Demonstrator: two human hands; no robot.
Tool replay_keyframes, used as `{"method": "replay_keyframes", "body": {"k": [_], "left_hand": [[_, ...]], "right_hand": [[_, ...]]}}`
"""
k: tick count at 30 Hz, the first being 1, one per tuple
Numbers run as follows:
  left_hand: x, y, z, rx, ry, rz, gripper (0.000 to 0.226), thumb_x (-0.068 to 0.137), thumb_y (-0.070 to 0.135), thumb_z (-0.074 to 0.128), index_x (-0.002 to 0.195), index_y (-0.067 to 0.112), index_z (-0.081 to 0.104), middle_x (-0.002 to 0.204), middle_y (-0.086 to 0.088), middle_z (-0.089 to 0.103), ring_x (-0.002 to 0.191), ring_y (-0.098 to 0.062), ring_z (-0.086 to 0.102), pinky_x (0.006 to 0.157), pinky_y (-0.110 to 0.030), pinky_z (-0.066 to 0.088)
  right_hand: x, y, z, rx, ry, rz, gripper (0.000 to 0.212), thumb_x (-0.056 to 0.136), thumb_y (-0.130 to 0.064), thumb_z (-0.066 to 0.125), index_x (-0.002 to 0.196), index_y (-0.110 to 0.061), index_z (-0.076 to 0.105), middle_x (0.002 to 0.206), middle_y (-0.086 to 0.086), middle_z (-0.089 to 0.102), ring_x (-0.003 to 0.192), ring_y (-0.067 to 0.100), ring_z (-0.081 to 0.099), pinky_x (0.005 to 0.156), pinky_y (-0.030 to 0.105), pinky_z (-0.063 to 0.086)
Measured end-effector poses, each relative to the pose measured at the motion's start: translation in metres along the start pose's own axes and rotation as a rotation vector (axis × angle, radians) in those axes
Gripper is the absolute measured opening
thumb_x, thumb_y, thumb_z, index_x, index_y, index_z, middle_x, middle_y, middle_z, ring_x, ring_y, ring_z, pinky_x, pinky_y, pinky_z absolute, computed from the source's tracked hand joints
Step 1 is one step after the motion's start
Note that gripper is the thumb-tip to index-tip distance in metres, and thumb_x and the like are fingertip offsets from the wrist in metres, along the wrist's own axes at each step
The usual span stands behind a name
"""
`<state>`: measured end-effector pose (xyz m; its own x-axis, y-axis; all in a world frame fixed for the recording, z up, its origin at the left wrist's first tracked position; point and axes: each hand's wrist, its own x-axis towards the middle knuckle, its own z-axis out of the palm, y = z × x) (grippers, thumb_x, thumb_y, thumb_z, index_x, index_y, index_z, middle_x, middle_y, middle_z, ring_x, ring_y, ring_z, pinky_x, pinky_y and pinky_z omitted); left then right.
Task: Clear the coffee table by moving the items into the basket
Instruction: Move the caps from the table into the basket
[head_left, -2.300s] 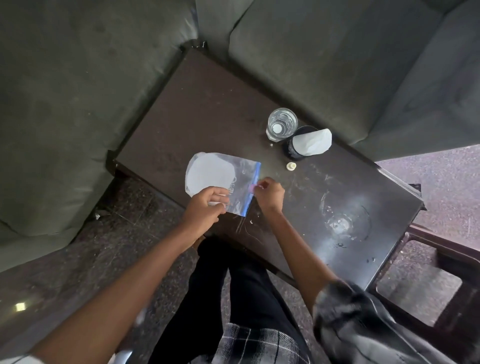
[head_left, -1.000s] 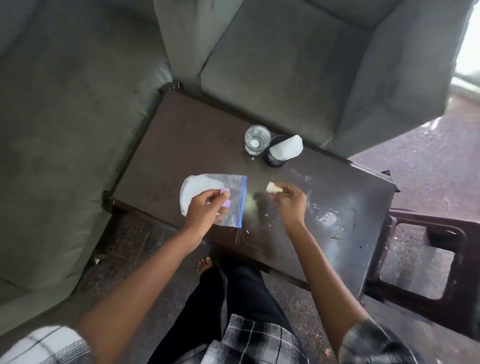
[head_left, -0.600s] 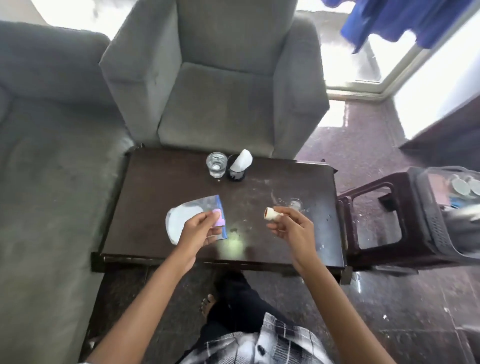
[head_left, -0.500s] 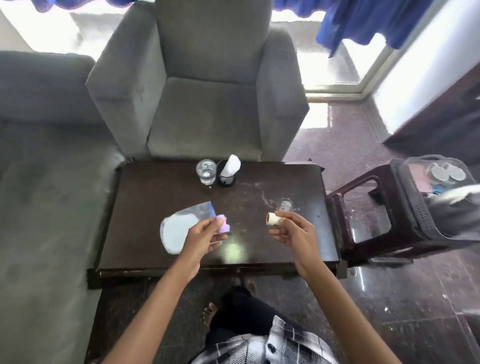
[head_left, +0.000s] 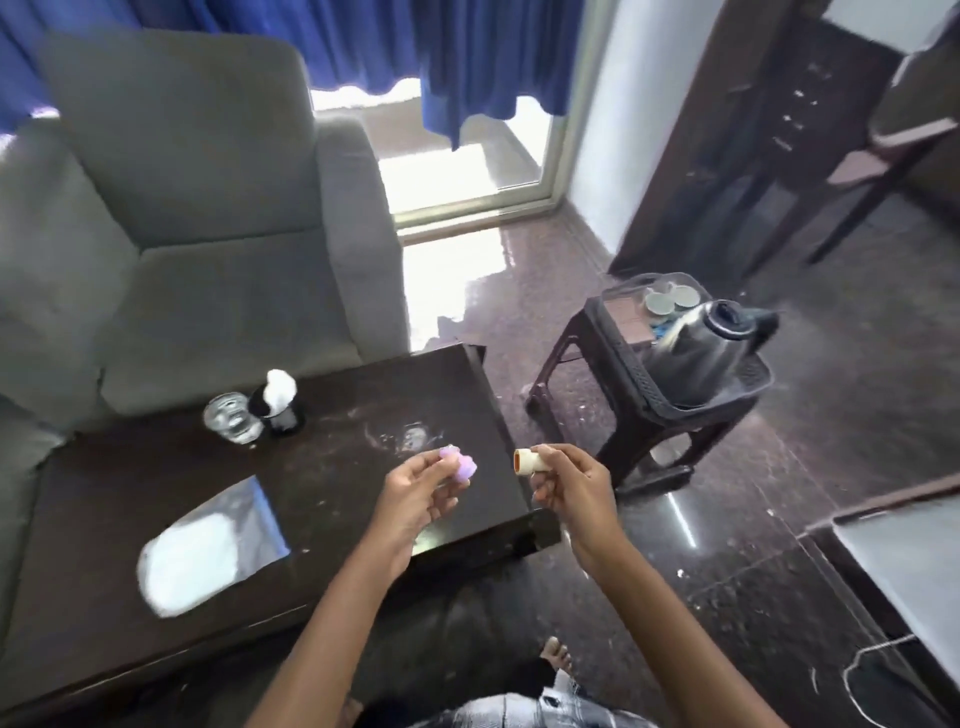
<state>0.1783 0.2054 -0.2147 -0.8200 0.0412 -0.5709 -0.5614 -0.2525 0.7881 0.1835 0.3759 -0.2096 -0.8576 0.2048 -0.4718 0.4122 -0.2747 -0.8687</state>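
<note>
Two small pieces in hand, mid-carry from coffee table to basket

My left hand (head_left: 415, 499) pinches a small purple piece (head_left: 459, 464) between thumb and fingertips, and my right hand (head_left: 571, 488) holds a short cream tube (head_left: 529, 461) the same way. Both are lifted over the right edge of the coffee table (head_left: 353, 410), near its front right corner. The basket (head_left: 631, 364) sits on a dark stool (head_left: 563, 358) well beyond that edge, with a kettle (head_left: 696, 353) taking up most of it. I judge this to be the transfer step. Next I must reach across the gap and drop both pieces into the free space beside the kettle. A zip bag (head_left: 208, 545) lies near the front left corner, and a glass (head_left: 232, 417) and a tissue holder (head_left: 278, 410) stand at the far edge, yet to go.
</note>
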Motion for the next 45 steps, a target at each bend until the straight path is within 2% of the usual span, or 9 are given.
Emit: {"method": "replay_keyframes", "body": {"k": [4, 11, 22, 26, 32, 35, 39, 42, 45], "left_hand": [[0.019, -0.013, 0.089, 0.016, -0.113, -0.029, 0.009, 0.088, 0.017, 0.06, 0.096, 0.018, 0.064, 0.082, 0.004, 0.075, 0.073, -0.008, 0.07, 0.073, -0.023, 0.049], [0.056, -0.005, 0.189, 0.047, -0.202, -0.014, 0.01, 0.086, 0.012, 0.063, 0.094, 0.016, 0.06, 0.082, -0.002, 0.075, 0.069, -0.015, 0.072, 0.064, -0.023, 0.056], [0.156, 0.026, 0.303, 0.086, -0.233, -0.029, 0.007, 0.087, 0.013, 0.063, 0.091, 0.018, 0.061, 0.079, 0.002, 0.073, 0.065, -0.008, 0.069, 0.067, -0.023, 0.051], [0.191, 0.047, 0.34, 0.102, -0.226, 0.01, 0.016, 0.085, 0.014, 0.066, 0.1, 0.014, 0.061, 0.085, -0.002, 0.072, 0.065, -0.005, 0.068, 0.066, -0.021, 0.052], [0.239, 0.064, 0.384, 0.065, -0.174, 0.04, 0.013, 0.082, 0.011, 0.068, 0.09, 0.018, 0.061, 0.085, 0.0, 0.072, 0.079, -0.014, 0.067, 0.072, -0.024, 0.054], [0.265, 0.07, 0.4, 0.071, -0.111, 0.069, 0.013, 0.083, 0.008, 0.067, 0.091, 0.014, 0.06, 0.09, -0.005, 0.07, 0.074, -0.012, 0.069, 0.064, -0.02, 0.057], [0.293, 0.073, 0.419, 0.067, 0.016, 0.02, 0.021, 0.086, 0.007, 0.064, 0.104, 0.007, 0.054, 0.098, -0.013, 0.067, 0.074, -0.017, 0.067, 0.056, -0.02, 0.057], [0.31, 0.076, 0.431, 0.125, 0.095, 0.013, 0.021, 0.089, 0.01, 0.06, 0.107, 0.008, 0.051, 0.099, -0.013, 0.067, 0.078, -0.021, 0.066, 0.061, -0.022, 0.056], [0.323, 0.078, 0.443, 0.095, 0.166, 0.016, 0.014, 0.088, 0.01, 0.06, 0.098, 0.013, 0.051, 0.094, -0.01, 0.067, 0.074, -0.018, 0.066, 0.058, -0.02, 0.055]], "right_hand": [[0.025, -0.032, -0.078, 0.068, 0.053, -0.02, 0.015, 0.091, -0.007, 0.053, 0.085, -0.002, 0.065, 0.056, 0.008, 0.053, 0.041, 0.007, 0.044, 0.041, 0.016, 0.04], [0.064, -0.069, -0.162, 0.147, 0.087, -0.017, 0.012, 0.091, -0.008, 0.053, 0.092, -0.001, 0.063, 0.053, 0.005, 0.06, 0.043, 0.007, 0.051, 0.047, 0.019, 0.046], [0.157, -0.142, -0.233, 0.172, 0.116, -0.01, 0.01, 0.09, -0.009, 0.054, 0.09, -0.006, 0.064, 0.061, 0.009, 0.062, 0.045, 0.011, 0.055, 0.048, 0.02, 0.049], [0.193, -0.172, -0.258, 0.188, 0.139, -0.023, 0.009, 0.09, -0.01, 0.054, 0.092, -0.007, 0.063, 0.061, 0.008, 0.065, 0.047, 0.011, 0.057, 0.049, 0.02, 0.05], [0.27, -0.21, -0.294, 0.196, 0.163, -0.011, 0.011, 0.09, -0.009, 0.053, 0.087, -0.01, 0.064, 0.061, 0.007, 0.066, 0.044, 0.011, 0.057, 0.048, 0.02, 0.051], [0.329, -0.222, -0.31, 0.084, 0.193, -0.007, 0.01, 0.09, -0.008, 0.053, 0.088, -0.011, 0.063, 0.061, 0.006, 0.066, 0.043, 0.008, 0.057, 0.046, 0.017, 0.049], [0.412, -0.22, -0.328, -0.306, 0.253, -0.018, 0.014, 0.088, -0.008, 0.051, 0.081, -0.015, 0.061, 0.073, 0.011, 0.062, 0.052, 0.014, 0.055, 0.044, 0.018, 0.046], [0.468, -0.204, -0.332, -0.646, 0.161, -0.005, 0.011, 0.083, -0.006, 0.055, 0.086, -0.008, 0.065, 0.083, 0.015, 0.065, 0.064, 0.023, 0.06, 0.059, 0.035, 0.053], [0.514, -0.178, -0.332, -0.917, -0.014, 0.043, 0.015, 0.077, -0.009, 0.061, 0.088, -0.003, 0.069, 0.091, 0.018, 0.07, 0.081, 0.034, 0.066, 0.073, 0.043, 0.055]]}}
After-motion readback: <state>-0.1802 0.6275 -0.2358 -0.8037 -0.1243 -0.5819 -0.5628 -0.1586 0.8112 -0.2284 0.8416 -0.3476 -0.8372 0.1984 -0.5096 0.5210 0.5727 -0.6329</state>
